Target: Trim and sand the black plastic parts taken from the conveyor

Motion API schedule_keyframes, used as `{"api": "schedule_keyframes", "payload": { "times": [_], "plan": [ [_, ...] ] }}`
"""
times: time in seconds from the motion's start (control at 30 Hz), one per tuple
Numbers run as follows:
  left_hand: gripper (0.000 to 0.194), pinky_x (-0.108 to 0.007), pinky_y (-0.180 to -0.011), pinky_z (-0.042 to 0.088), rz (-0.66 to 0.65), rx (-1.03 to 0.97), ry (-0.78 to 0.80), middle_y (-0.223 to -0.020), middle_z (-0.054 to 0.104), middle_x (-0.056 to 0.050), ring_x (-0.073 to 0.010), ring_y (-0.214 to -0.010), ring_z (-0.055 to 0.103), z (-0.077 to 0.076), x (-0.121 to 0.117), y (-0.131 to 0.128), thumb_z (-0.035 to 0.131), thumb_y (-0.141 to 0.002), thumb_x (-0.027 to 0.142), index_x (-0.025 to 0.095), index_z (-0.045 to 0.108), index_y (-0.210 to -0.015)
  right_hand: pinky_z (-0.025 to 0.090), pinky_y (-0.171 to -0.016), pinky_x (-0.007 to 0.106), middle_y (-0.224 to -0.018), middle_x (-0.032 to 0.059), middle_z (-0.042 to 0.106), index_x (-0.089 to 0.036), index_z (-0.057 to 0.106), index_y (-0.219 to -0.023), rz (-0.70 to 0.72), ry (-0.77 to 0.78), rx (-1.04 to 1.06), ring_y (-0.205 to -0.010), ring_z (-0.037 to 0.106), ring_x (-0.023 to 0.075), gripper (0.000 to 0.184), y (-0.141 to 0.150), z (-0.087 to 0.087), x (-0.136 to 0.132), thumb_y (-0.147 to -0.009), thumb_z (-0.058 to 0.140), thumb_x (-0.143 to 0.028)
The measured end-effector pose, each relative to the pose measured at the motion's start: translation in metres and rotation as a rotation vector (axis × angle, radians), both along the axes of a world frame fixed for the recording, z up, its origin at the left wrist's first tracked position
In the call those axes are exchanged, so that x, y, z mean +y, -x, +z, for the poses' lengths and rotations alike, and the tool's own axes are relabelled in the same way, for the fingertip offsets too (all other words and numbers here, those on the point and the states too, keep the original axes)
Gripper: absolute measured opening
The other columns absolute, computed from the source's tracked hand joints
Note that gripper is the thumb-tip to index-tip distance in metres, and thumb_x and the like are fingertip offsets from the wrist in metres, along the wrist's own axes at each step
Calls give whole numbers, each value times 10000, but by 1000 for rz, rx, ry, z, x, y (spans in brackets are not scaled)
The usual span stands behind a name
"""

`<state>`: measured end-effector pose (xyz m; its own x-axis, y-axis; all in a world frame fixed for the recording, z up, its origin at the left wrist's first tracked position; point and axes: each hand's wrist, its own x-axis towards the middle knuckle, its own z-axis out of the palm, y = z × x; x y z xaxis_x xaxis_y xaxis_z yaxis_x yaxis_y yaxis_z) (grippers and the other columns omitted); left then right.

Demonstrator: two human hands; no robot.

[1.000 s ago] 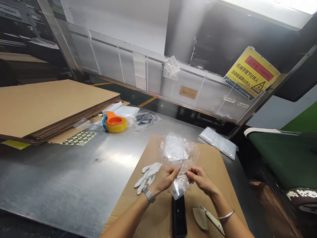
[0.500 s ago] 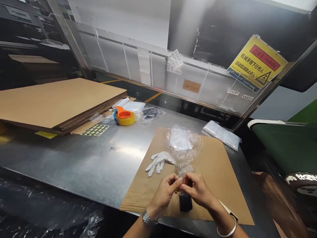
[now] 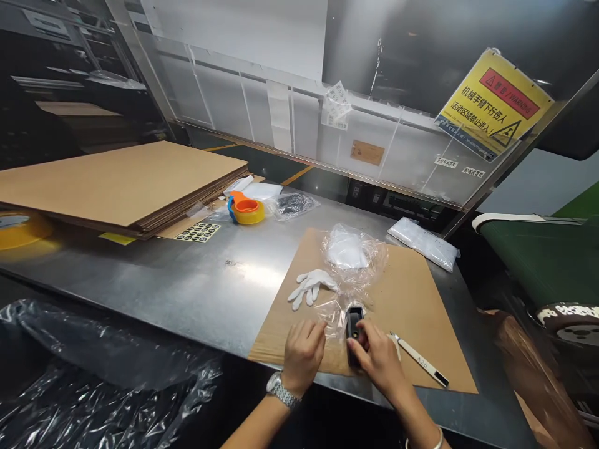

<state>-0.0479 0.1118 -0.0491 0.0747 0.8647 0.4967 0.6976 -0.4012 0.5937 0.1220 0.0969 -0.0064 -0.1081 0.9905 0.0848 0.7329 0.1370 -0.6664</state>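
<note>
My right hand (image 3: 378, 357) grips a small black open-topped plastic part (image 3: 354, 317) near the front of the brown cardboard sheet (image 3: 412, 293). To its left, my left hand (image 3: 305, 349) has its fingers curled together at the edge of a thin clear plastic bag (image 3: 333, 317). The fingertips seem to pinch the film, though the contact is partly hidden. A white glove (image 3: 311, 287) lies just beyond the left hand. Right of the right hand rests a slim white-handled tool (image 3: 421, 360) marked A26. Behind the part sits a clear bag with white contents (image 3: 346, 247).
A stack of flat cardboard (image 3: 140, 181) covers the left of the metal table (image 3: 219, 299). An orange tape dispenser (image 3: 246, 209), a sticker sheet (image 3: 199, 232) and a white packet (image 3: 423, 242) lie around. A green conveyor (image 3: 533, 262) stands at right, black plastic sheeting (image 3: 103, 374) at lower left.
My hands, together at the clear film before, have separated. The right hand now holds the black part, which has shifted away from me; the left has moved left. The white-handled tool is now uncovered.
</note>
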Motion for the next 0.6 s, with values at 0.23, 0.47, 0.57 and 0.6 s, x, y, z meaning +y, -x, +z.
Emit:
{"api": "schedule_keyframes", "payload": {
  "times": [0.23,0.47,0.57,0.6],
  "plan": [
    [229,-336,-677,373,54,98,116,-700,584,-59,-219,-707,522,-24,-13,2,411,-841,152,170,637,-879,330,-487,263,-511,3,429,-221,462,-650,-265,103,-11,-505,481,166,244,-23,-45,-31,-829,441,-386],
    [222,-300,-629,403,33,15,309,-739,653,-57,-200,-687,586,-20,-14,2,427,-832,197,171,646,-865,385,-394,213,-551,-32,450,-210,517,-805,-38,353,281,-426,478,110,372,-22,-42,-77,-880,306,-507],
    [222,-259,-556,405,-44,-35,387,-649,659,-27,-170,-594,595,-17,-10,7,462,-819,245,168,669,-833,348,-363,206,-518,-42,426,-206,518,-769,37,447,334,-386,458,103,351,-14,-51,-86,-866,352,-499],
    [229,-248,-543,409,-79,-47,405,-631,661,-18,-161,-576,597,-16,-9,9,463,-820,252,167,675,-822,333,-354,209,-509,-41,419,-204,509,-739,24,442,313,-372,445,102,355,-14,-54,-86,-867,345,-492]
  ]
}}
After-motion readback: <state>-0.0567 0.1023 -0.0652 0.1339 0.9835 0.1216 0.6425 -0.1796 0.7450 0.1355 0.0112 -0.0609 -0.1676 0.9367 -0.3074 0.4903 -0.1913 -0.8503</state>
